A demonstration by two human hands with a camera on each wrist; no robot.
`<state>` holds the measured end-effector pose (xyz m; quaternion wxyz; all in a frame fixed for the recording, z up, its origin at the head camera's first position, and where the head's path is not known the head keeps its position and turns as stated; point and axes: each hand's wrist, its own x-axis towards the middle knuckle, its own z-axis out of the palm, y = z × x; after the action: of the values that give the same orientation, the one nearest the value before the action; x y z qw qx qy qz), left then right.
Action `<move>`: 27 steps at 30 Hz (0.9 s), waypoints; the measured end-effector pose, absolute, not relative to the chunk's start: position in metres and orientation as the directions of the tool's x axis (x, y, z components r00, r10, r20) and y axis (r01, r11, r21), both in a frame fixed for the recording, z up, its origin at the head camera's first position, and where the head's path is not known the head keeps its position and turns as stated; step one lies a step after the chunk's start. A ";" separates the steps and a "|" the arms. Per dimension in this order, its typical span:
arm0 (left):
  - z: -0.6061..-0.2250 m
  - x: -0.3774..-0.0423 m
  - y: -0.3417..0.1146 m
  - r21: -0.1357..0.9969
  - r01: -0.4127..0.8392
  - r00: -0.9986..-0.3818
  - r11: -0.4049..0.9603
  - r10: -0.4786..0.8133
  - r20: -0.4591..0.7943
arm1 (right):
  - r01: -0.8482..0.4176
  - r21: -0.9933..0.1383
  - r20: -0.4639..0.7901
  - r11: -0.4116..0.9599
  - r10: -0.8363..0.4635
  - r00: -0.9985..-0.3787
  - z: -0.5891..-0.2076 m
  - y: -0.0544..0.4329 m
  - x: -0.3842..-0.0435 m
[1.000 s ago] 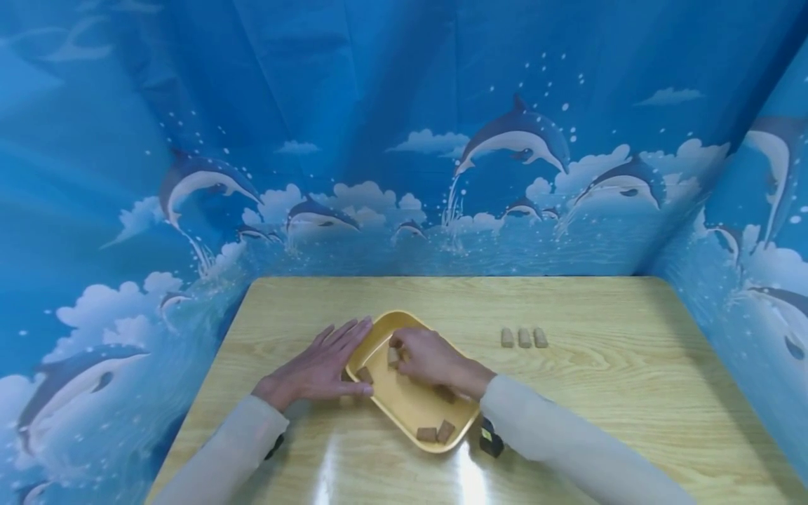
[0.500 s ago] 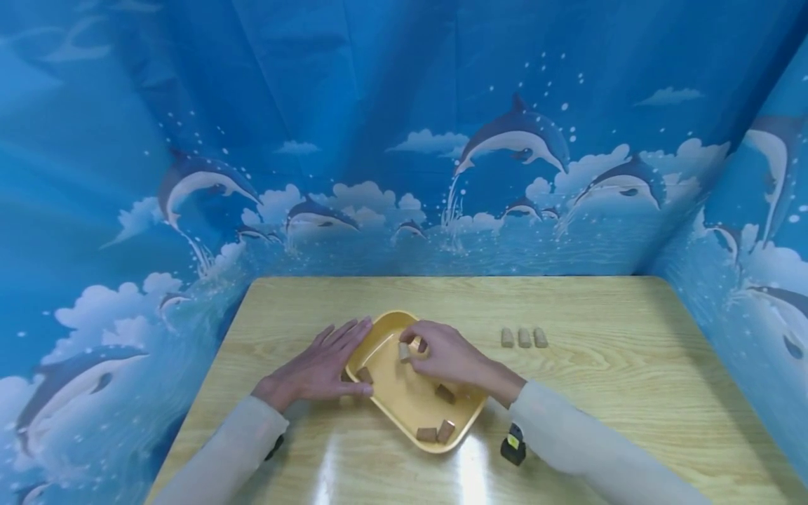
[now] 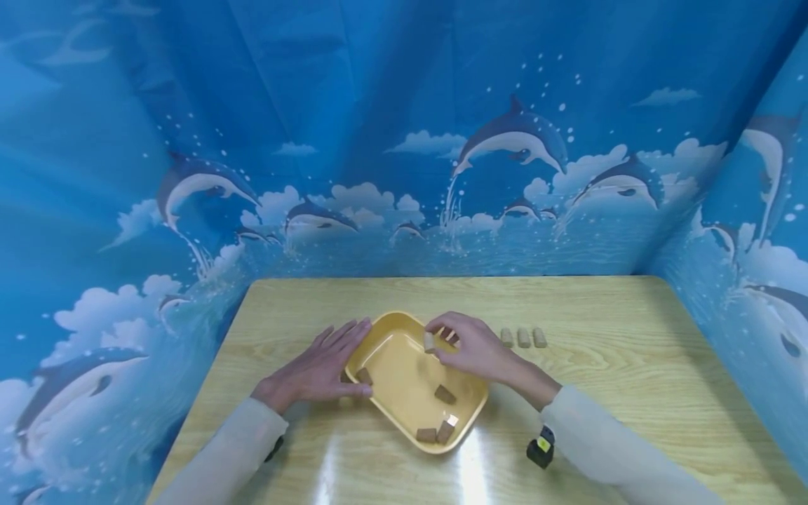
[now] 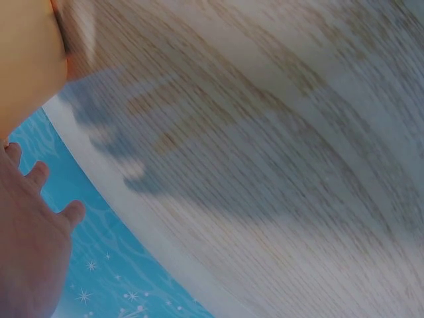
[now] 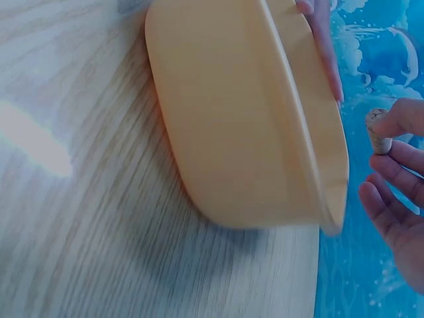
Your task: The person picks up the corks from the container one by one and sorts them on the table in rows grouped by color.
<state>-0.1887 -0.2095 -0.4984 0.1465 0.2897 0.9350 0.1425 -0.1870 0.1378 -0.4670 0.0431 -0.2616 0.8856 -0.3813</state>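
Observation:
My right hand (image 3: 476,348) pinches a small tapered cork stopper (image 3: 429,342) between thumb and fingertips over the far right rim of a yellow plastic basin (image 3: 404,382). The right wrist view shows the cork (image 5: 378,134) just beyond the basin's rim. Spread and straight, the fingers of my left hand (image 3: 315,368) lie along the basin's left rim, with the thumb across the near side. Several brown corks lie inside, one cork (image 3: 445,394) toward the right, a pair at the near end, and another cork (image 3: 364,376) beside my left thumb.
Three corks (image 3: 523,338) stand in a row on the wood-grain table (image 3: 606,365), right of the basin and just past my right hand. A blue dolphin-print curtain (image 3: 379,140) surrounds the table's back and sides. A black wrist camera (image 3: 541,447) hangs under my right wrist.
My right hand has moved right with the pinched cork, from over the basin's middle to its far right rim. The left hand and the basin have stayed put.

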 end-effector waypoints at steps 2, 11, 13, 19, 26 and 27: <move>-0.499 -0.189 -0.210 0.357 0.507 -0.786 0.784 0.591 -0.183 | -0.428 -0.691 0.130 0.583 -0.482 -0.867 -0.468 0.143 -0.187; -0.499 -0.189 -0.211 0.361 0.513 -0.779 0.779 0.599 -0.186 | -0.379 -0.692 0.118 0.614 -0.422 -0.899 -0.468 0.171 -0.183; -0.499 -0.189 -0.211 0.364 0.514 -0.778 0.777 0.601 -0.184 | -0.366 -0.694 0.116 0.620 -0.405 -0.907 -0.469 0.179 -0.183; -0.499 -0.189 -0.211 0.361 0.518 -0.778 0.775 0.603 -0.178 | -0.355 -0.677 0.131 0.645 -0.369 -0.920 -0.470 0.199 -0.180; -0.499 -0.190 -0.212 0.356 0.529 -0.771 0.770 0.612 -0.176 | -0.343 -0.653 0.146 0.675 -0.333 -0.932 -0.473 0.225 -0.179; -0.499 -0.190 -0.212 0.356 0.530 -0.771 0.770 0.612 -0.175 | -0.339 -0.650 0.146 0.680 -0.326 -0.934 -0.473 0.228 -0.179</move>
<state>-0.1895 -0.2120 -0.4991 0.1418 0.3070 0.9299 0.1444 -0.1787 0.2281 -0.4733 -0.0089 -0.1814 0.9165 -0.3564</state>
